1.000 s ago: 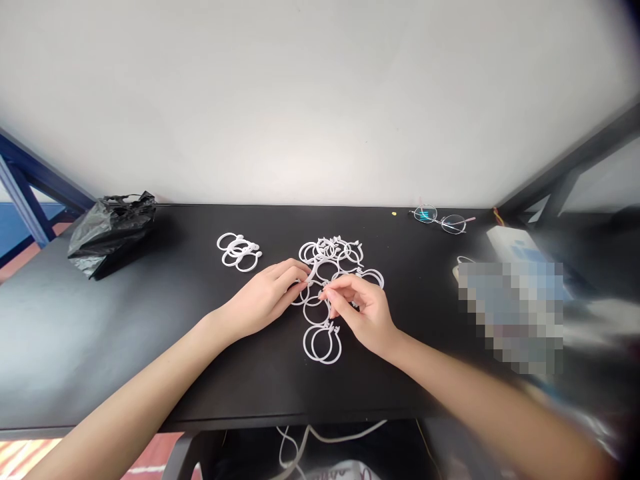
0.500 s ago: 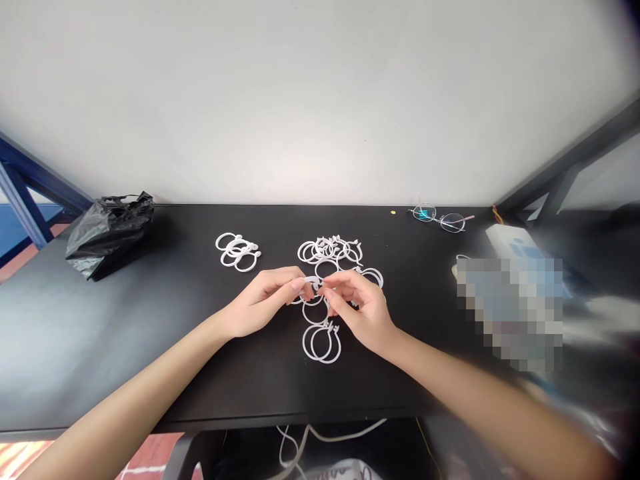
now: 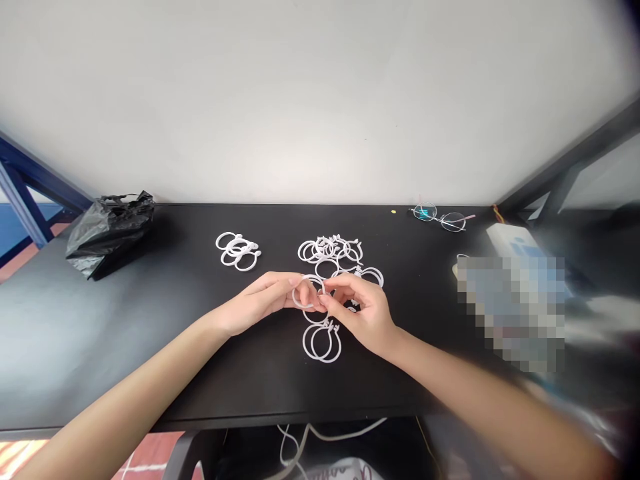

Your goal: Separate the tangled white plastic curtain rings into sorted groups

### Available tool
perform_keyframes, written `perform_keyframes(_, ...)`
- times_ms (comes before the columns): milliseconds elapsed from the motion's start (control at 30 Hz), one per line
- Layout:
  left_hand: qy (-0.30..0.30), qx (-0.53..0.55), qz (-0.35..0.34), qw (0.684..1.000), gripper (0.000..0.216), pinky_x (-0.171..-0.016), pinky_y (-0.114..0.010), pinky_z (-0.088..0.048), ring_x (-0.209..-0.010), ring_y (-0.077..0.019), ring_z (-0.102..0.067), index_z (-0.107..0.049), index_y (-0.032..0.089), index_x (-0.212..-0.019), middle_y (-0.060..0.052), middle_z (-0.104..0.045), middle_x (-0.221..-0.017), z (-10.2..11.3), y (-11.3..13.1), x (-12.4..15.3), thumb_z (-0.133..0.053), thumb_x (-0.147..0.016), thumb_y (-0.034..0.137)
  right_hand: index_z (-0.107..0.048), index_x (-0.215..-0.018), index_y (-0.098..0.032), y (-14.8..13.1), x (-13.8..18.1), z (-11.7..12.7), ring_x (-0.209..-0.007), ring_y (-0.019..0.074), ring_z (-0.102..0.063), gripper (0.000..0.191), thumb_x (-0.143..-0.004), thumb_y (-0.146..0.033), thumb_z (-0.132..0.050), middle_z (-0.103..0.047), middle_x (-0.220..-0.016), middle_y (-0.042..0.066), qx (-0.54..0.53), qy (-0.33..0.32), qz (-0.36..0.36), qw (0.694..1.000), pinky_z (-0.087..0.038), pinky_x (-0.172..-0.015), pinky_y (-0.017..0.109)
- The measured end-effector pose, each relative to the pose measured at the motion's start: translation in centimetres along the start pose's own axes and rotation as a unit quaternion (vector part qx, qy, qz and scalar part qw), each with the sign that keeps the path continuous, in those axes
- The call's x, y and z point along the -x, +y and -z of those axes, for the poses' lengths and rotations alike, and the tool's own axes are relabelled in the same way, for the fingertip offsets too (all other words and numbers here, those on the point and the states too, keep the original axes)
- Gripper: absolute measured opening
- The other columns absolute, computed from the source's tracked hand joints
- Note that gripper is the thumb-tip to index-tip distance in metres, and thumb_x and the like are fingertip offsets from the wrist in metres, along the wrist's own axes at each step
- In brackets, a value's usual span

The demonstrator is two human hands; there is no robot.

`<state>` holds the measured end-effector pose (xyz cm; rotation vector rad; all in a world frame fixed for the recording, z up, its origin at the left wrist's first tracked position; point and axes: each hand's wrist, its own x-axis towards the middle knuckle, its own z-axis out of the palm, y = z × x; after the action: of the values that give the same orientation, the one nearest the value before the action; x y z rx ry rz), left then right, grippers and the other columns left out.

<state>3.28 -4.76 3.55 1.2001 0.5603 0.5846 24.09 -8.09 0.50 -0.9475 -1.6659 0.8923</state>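
Observation:
A white plastic ring with a small clasp (image 3: 311, 276) is held between my two hands, above the table. My left hand (image 3: 265, 297) is closed on its left side, thumb on the rim and fingertips inside the loop. With thumb and index finger, my right hand (image 3: 363, 310) pinches the ring's right side, where its clasp is hidden. Behind the hands lies a pile of similar rings (image 3: 327, 249). Two or so loose rings (image 3: 331, 343) overlap in front, and a smaller group of rings (image 3: 241, 248) rests to the left.
On the black table (image 3: 200, 380), a black plastic bag (image 3: 113, 230) stands at the far left. Eyeglasses (image 3: 437, 219) lie at the back right. Nearer on the right are a white and blue box (image 3: 515, 240) and a blurred-out item (image 3: 510, 313). White cables (image 3: 345, 437) hang below the front edge.
The held ring has turned to face me, showing its round loop. My left fingertips have moved into the loop, while my right hand keeps its pinch.

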Motion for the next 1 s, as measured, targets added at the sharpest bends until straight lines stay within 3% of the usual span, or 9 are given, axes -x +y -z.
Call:
perform_keyframes(200, 0.038, 0.056, -0.012, 0.998, 0.035, -0.091, -0.040, -0.053, -0.089, -0.0208, -0.064, -0.065, 0.014, -0.082, -0.008, -0.065, -0.089, 0.3, -0.4, -0.2, -0.046, -0.099, 0.038, -0.064, -0.101, -0.021, -0.1, 0.2, -0.2, -0.056, 0.0110, -0.066, 0.021, -0.082, -0.022, -0.072, -0.069, -0.084, 0.001, -0.003, 0.016, 0.049, 0.999, -0.058, -0.054, 0.024)
perform_keyframes(567, 0.045, -0.025, -0.016, 0.999, 0.039, -0.092, -0.037, -0.049, -0.091, -0.0217, -0.065, -0.075, 0.013, -0.088, -0.010, -0.071, -0.090, 0.8, -0.4, 0.0, -0.049, -0.098, 0.042, -0.065, -0.097, -0.023, -0.1, 0.2, -0.1, -0.056, 0.0104, -0.065, 0.012, -0.087, -0.016, -0.066, -0.068, -0.081, 0.000, 0.044, 0.046, 0.098, 0.993, -0.057, -0.054, 0.024)
perform_keyframes(733, 0.086, -0.082, -0.024, 0.993, 0.034, -0.086, -0.033, -0.050, -0.086, -0.0176, -0.064, -0.073, 0.015, -0.090, -0.007, -0.070, -0.088, 0.9, -0.6, 0.1, -0.051, -0.098, 0.040, -0.065, -0.094, -0.022, 0.0, 0.2, -0.1, -0.058, 0.0116, -0.064, 0.007, -0.089, -0.017, -0.064, -0.066, -0.079, 0.002, 0.037, 0.058, 0.097, 0.993, -0.056, -0.052, 0.025)
perform_keyframes(867, 0.094, -0.153, -0.045, 0.983, 0.031, -0.084, -0.034, -0.052, -0.084, -0.0169, -0.063, -0.066, 0.015, -0.113, -0.006, -0.067, -0.088, 0.3, -0.3, 0.0, -0.051, -0.098, 0.038, -0.063, -0.093, -0.022, 0.2, 0.3, -0.1, -0.057, 0.0117, -0.064, 0.002, -0.091, -0.021, -0.062, -0.064, -0.075, 0.000, 0.030, 0.052, 0.074, 0.995, -0.057, -0.053, 0.026)
perform_keyframes(1000, 0.055, -0.163, -0.065, 0.983, 0.037, -0.080, -0.033, -0.055, -0.080, -0.0154, -0.060, -0.055, 0.016, -0.126, -0.004, -0.063, -0.087, -0.2, -0.2, 0.0, -0.052, -0.096, 0.037, -0.061, -0.091, -0.021, 0.2, 0.3, -0.1, -0.057, 0.0115, -0.065, 0.002, -0.092, -0.023, -0.061, -0.063, -0.075, 0.000, 0.016, 0.042, 0.061, 0.997, -0.057, -0.054, 0.025)
